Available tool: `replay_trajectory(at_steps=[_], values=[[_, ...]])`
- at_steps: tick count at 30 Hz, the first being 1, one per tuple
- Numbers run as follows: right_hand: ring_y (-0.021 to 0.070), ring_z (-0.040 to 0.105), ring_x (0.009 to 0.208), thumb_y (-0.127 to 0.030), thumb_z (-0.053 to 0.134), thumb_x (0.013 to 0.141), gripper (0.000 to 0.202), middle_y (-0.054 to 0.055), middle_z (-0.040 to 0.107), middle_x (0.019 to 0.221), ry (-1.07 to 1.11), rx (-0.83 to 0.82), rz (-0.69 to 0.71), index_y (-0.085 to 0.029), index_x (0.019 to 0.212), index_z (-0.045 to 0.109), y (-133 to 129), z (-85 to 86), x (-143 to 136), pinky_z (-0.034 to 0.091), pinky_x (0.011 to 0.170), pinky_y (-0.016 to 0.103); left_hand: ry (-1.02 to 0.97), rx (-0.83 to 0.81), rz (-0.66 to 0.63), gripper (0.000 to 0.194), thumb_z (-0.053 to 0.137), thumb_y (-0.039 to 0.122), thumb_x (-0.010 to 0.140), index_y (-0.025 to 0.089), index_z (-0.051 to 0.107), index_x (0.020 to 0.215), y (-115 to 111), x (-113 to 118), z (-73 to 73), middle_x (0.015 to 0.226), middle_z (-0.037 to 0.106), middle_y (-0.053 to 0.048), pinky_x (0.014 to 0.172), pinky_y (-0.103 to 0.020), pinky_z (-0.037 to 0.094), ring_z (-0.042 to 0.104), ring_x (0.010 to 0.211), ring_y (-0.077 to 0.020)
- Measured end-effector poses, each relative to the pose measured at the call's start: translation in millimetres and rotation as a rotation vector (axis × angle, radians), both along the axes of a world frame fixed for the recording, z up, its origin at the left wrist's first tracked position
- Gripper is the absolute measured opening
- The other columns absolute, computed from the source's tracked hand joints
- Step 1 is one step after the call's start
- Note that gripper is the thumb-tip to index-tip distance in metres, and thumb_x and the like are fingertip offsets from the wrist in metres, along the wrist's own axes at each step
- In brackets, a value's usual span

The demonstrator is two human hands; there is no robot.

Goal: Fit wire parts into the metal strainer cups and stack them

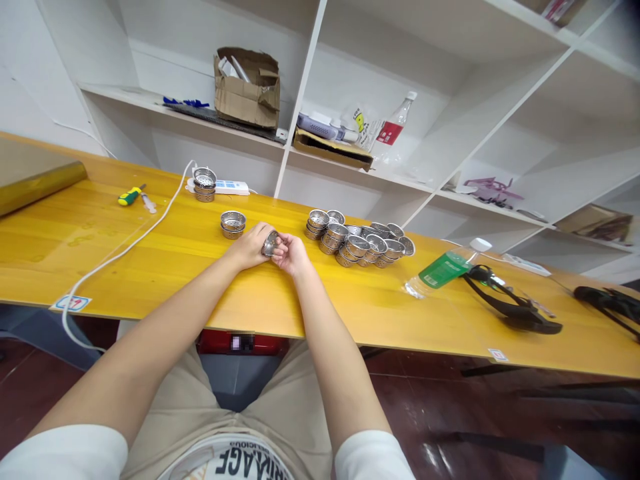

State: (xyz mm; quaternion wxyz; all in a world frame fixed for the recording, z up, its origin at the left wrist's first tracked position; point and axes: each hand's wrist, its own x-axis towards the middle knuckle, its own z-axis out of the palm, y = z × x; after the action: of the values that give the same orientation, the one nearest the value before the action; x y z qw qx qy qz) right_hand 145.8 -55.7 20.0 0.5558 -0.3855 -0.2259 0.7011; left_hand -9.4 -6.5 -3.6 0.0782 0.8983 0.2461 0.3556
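Note:
Between my two hands, just above the yellow table [165, 260], is a small perforated metal strainer cup [271, 244], tilted on its side. My left hand [249, 247] is closed around its left side. The fingers of my right hand [290, 253] are curled against its right edge, partly hiding it. Close by on the left stands a short stack of the same strainer cups [233, 225]. Farther back is another stack [205, 184]. Right of my hands, several stacked strainer cups [357, 247] stand in a cluster.
A green-labelled bottle [443, 270] lies to the right, near a black headset strap [510, 310]. A white cable [130, 250] crosses the table's left side, near a screwdriver [131, 195]. A power strip [225, 187] lies at the back, before white shelves [295, 100].

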Motion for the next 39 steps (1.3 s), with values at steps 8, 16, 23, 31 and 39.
replay_trajectory(at_steps=[8, 16, 23, 31, 39], values=[[0.0086, 0.019, 0.038, -0.022, 0.037, 0.105, 0.041, -0.01, 0.02, 0.042, 0.053, -0.044, 0.001, -0.022, 0.064, 0.042, -2.2, 3.3, -0.7, 0.025, 0.037, 0.017, -0.009, 0.024, -0.019, 0.045, 0.069, 0.029, 0.085, 0.019, 0.051, 0.126, 0.2, 1.1, -1.4, 0.125, 0.056, -0.015, 0.102, -0.043, 0.052, 0.061, 0.115, -0.0298], [0.0083, 0.022, 0.039, -0.023, 0.039, 0.108, 0.04, -0.01, 0.022, 0.044, 0.044, -0.015, 0.019, -0.021, 0.069, 0.045, -1.9, 1.1, -1.4, 0.028, 0.037, 0.015, -0.029, 0.012, -0.04, 0.043, 0.068, 0.027, 0.085, 0.019, 0.052, 0.124, 2.2, 0.5, -3.6, 0.123, 0.056, -0.014, 0.1, -0.043, 0.053, 0.062, 0.113, -0.0297], [0.0088, 0.027, 0.041, -0.025, 0.046, 0.107, 0.036, -0.01, 0.025, 0.046, 0.027, 0.03, 0.064, -0.02, 0.072, 0.049, -2.2, -1.7, 2.4, 0.032, 0.04, 0.015, -0.038, -0.033, -0.077, 0.046, 0.071, 0.028, 0.081, 0.02, 0.054, 0.122, 2.3, 0.1, -2.5, 0.123, 0.056, -0.013, 0.1, -0.043, 0.054, 0.062, 0.112, -0.029], [0.0081, 0.024, 0.041, -0.024, 0.043, 0.108, 0.037, -0.01, 0.023, 0.046, 0.013, 0.035, 0.003, -0.02, 0.071, 0.049, 0.8, -3.7, -0.2, 0.03, 0.04, 0.015, -0.062, -0.028, -0.07, 0.047, 0.073, 0.034, 0.082, 0.02, 0.053, 0.122, 2.7, 1.3, -4.0, 0.122, 0.056, -0.013, 0.1, -0.042, 0.054, 0.062, 0.114, -0.029], [0.0082, 0.023, 0.041, -0.024, 0.045, 0.106, 0.037, -0.01, 0.021, 0.047, -0.013, 0.068, -0.037, -0.021, 0.069, 0.046, 0.4, -3.8, -3.3, 0.03, 0.039, 0.015, -0.077, -0.062, -0.045, 0.05, 0.075, 0.031, 0.079, 0.023, 0.053, 0.123, 3.1, 2.7, -4.4, 0.124, 0.056, -0.011, 0.105, -0.043, 0.052, 0.06, 0.118, -0.0294]])
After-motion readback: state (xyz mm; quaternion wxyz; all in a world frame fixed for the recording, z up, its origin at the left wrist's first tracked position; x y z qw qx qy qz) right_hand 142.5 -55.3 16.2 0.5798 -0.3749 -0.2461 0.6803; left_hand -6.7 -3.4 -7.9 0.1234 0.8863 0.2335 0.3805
